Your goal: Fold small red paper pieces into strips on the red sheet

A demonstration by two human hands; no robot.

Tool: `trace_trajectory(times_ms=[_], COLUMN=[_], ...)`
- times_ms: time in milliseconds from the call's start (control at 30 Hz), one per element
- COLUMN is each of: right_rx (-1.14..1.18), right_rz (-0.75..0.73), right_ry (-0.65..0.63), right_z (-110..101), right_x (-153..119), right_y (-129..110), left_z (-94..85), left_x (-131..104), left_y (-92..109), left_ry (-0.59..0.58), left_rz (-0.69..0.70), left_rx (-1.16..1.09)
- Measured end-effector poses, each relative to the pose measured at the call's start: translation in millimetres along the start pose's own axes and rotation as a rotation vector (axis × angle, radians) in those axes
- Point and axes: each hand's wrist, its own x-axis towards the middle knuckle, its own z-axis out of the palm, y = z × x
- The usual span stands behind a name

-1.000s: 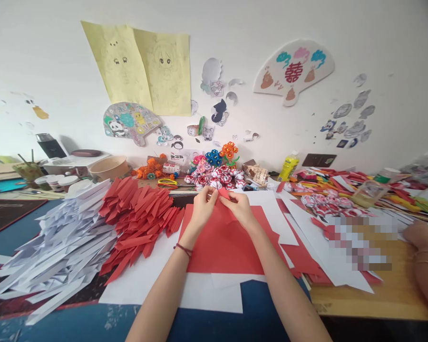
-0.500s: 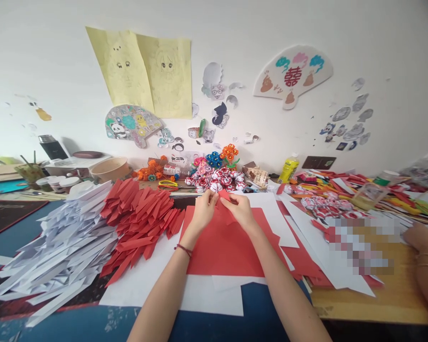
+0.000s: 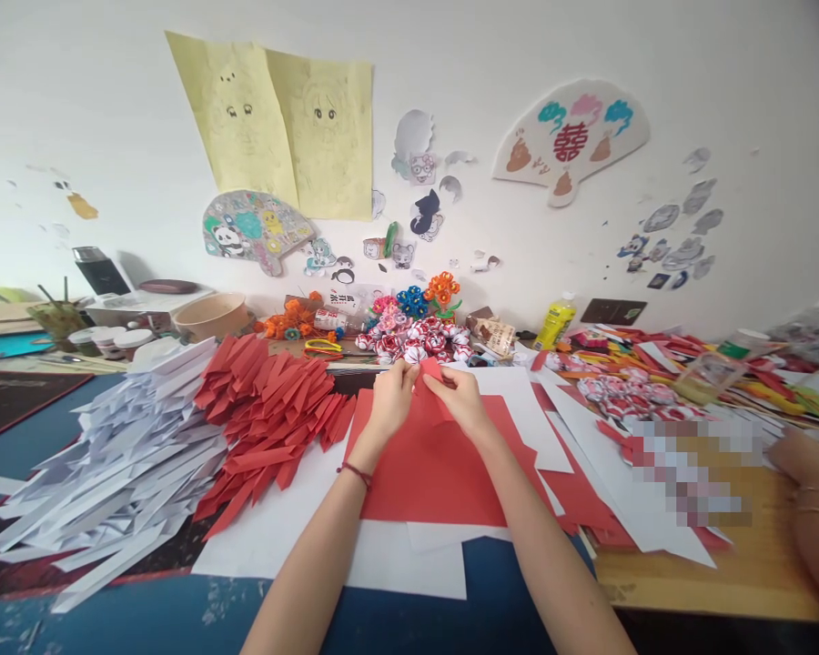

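Both hands work close together over a red paper sheet (image 3: 429,487) in the middle of the table. A small red paper strip (image 3: 430,367) is pinched in my right hand (image 3: 462,397), between thumb and fingers. My left hand (image 3: 391,397), with a dark red cord at the wrist, is closed on the strip's left side; its fingertips partly hide the paper. Part of the strip hangs below my right fingers and blends with the sheet underneath. To the left lie a heap of folded red paper strips (image 3: 266,414) and a heap of folded white paper strips (image 3: 129,455).
Red-and-white paper balls (image 3: 423,341) sit behind my hands, near orange and blue flowers (image 3: 442,289). A yellow bottle (image 3: 556,320) stands by the wall. White paper sheets (image 3: 607,473) lie to the right. Another person's arm (image 3: 815,491) reaches in at the right edge.
The strip's upper end shows more plainly between my fingers. My hands have barely shifted, and the whole view has tilted slightly.
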Motion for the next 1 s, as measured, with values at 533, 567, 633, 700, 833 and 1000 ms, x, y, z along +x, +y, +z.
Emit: trace_trajectory(times_ms=[533, 567, 633, 700, 833, 1000], right_rx=[0.124, 0.145, 0.207, 0.271, 0.352, 0.422], right_rz=[0.174, 0.186, 0.2, 0.209, 0.22, 0.19], right_ry=[-0.022, 0.02, 0.097, 0.172, 0.346, 0.257], right_z=[-6.7, -7.8, -10.7, -14.1, -20.4, -21.3], right_x=[-1.3, -1.2, -0.3, 1.5, 6.1, 6.8], right_y=[-6.2, -6.3, -5.7, -3.7, 1.5, -3.0], left_z=[-12.7, -12.9, -11.9, -9.3, -2.7, 1.8], left_x=[2.9, 3.6, 4.9, 5.3, 1.3, -6.2], left_y=[6.3, 5.1, 1.8, -1.4, -1.2, 6.6], left_ry=[0.134, 0.147, 0.137, 0.07, -0.16, -0.347], left_rz=[-0.066, -0.083, -0.099, -0.098, -0.042, -0.028], left_rx=[-0.213, -0.214, -0.206, -0.193, -0.15, -0.103])
